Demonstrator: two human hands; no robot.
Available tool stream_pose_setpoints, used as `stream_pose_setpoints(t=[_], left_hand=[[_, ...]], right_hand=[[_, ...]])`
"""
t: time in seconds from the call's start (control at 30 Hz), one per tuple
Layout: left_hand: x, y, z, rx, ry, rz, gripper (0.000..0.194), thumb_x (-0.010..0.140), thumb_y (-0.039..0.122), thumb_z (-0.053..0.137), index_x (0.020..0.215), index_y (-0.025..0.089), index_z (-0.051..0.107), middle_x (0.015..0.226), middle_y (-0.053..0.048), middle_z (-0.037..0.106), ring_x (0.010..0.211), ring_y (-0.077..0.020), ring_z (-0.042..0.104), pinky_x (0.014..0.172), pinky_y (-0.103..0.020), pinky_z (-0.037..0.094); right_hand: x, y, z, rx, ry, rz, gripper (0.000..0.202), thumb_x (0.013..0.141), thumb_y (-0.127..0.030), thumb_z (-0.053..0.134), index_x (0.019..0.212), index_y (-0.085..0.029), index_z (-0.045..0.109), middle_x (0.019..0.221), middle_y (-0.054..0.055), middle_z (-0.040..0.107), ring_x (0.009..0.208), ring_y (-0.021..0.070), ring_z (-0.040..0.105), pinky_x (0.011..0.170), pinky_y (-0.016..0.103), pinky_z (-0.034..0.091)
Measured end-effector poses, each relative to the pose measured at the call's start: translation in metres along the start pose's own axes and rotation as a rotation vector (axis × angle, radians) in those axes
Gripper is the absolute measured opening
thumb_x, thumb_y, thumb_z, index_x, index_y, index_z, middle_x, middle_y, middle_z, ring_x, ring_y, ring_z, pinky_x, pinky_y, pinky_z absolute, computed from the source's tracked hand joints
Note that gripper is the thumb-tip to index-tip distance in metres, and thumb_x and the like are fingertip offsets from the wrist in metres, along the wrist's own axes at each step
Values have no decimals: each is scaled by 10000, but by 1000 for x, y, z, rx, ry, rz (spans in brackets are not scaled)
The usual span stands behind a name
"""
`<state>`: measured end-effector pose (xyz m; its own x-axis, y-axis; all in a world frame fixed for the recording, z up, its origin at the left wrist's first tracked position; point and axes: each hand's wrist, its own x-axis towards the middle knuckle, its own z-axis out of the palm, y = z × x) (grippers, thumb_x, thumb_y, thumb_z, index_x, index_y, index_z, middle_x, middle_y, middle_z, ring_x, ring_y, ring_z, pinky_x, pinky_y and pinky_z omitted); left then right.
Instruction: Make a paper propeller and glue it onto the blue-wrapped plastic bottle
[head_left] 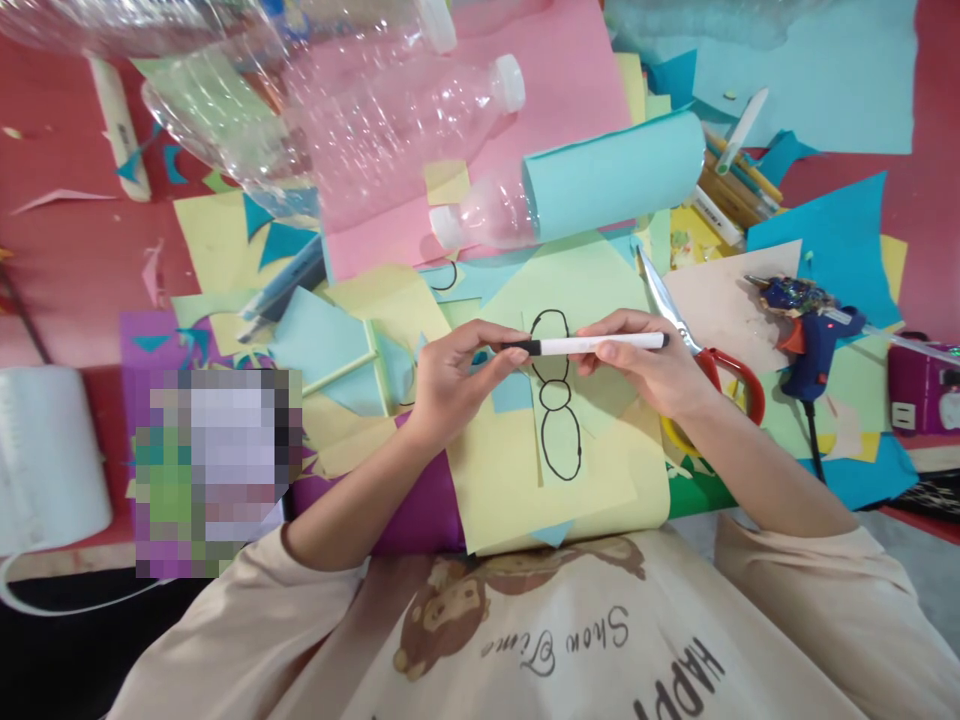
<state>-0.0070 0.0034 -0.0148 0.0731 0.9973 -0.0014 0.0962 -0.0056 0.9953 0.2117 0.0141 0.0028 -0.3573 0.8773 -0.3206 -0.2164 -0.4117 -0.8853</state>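
Note:
A white marker (600, 344) with black ends lies level between my two hands. My left hand (469, 375) pinches its black end at the left. My right hand (649, 365) holds the white barrel near the other end. Beneath the marker is a pale green paper strip (555, 440) with black outlines: two long ovals joined by a small circle. The marker and fingers cover part of the upper oval. The strip rests on a yellow sheet (622, 500).
Red-and-yellow-handled scissors (675, 310) lie by my right hand. Farther right is a blue glue gun (814, 350). A bottle wrapped in blue paper (615, 180) and clear bottles (405, 120) lie ahead. A white cylinder (49, 455) stands left, beyond paper scraps.

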Motion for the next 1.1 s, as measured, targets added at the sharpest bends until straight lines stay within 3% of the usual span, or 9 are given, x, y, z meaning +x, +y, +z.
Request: stream_pose_setpoints(t=[0.5, 0.63, 0.73, 0.87, 0.97, 1.03, 1.1], left_hand=[[-1, 0, 1, 23, -18, 60, 215, 800, 405, 701, 846, 196, 716, 799, -35, 729, 692, -117, 658, 620, -247, 512], [1, 3, 1, 108, -44, 128, 195, 859, 392, 624, 886, 213, 697, 837, -23, 716, 728, -121, 633, 645, -267, 498], [10, 4, -5, -18, 95, 146, 121, 862, 301, 579, 823, 236, 674, 747, 11, 639, 686, -104, 563, 603, -272, 448], [27, 5, -25, -245, 427, 197, 163, 803, 176, 485, 666, 218, 562, 659, 18, 478, 628, -59, 457, 568, -263, 366], [36, 0, -47, -112, 611, 163, 115, 883, 282, 472, 788, 238, 520, 753, 41, 525, 630, -39, 461, 572, -267, 381], [38, -10, -62, 68, 608, 144, 247, 933, 498, 447, 1018, 271, 492, 892, 51, 594, 843, -65, 573, 687, -291, 449], [37, -22, -72, 244, 535, 189, 465, 920, 629, 412, 1247, 298, 399, 1227, 58, 563, 1217, -169, 510, 908, -387, 452]], right_hand=[[3, 2, -1, 31, -49, -5, 138, 746, -280, 783, 840, -205, 716, 799, -13, 733, 714, 110, 705, 714, 247, 570], [1, 1, 4, -88, -126, -61, 228, 765, -292, 767, 967, -227, 684, 886, -8, 719, 802, 121, 694, 752, 263, 566], [-1, 3, 7, -420, -183, -173, 467, 756, -305, 772, 1184, -255, 592, 1083, 33, 689, 963, 174, 667, 863, 339, 551], [1, 8, 4, -955, -59, -458, 319, 869, -323, 645, 1175, -261, 581, 1161, 68, 669, 1097, 242, 604, 988, 454, 467], [4, 10, 1, -1121, 15, -505, 360, 890, -360, 606, 1228, -259, 537, 1216, 81, 644, 1161, 278, 559, 1002, 495, 443], [4, 11, 0, -1165, 25, -488, 441, 885, -369, 610, 1292, -256, 484, 1278, 87, 607, 1220, 289, 514, 1026, 506, 424], [5, 11, 0, -1192, 11, -473, 501, 877, -364, 619, 1333, -252, 445, 1313, 94, 579, 1257, 294, 481, 1042, 512, 415]])
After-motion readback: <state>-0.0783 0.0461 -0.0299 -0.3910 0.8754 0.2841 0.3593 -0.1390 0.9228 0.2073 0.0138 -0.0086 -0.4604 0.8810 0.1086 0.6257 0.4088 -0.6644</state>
